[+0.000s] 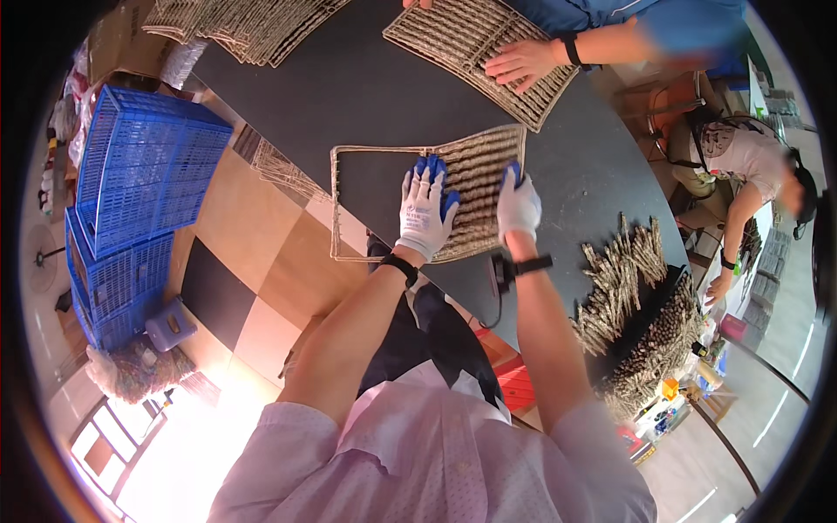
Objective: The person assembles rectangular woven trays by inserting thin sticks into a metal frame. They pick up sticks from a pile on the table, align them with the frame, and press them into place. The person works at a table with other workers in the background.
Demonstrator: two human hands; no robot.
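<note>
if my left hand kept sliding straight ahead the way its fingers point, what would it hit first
Probably the top rod of the wire frame your left hand rests on; past its fingertips the woven rows end, then bare dark table. Depth is uncertain.

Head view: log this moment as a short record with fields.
Surface: dark table
Work piece: rectangular wire frame half filled with woven rope-like strands, partly overhanging the table edge
Left hand: white glove with blue fingertips, flat on the woven part
Right hand: same glove, pressing the woven part
Nearby: pile of loose twisted strands, stacked blue plastic crates
Others: a co-worker's bare hand on another woven panel
</note>
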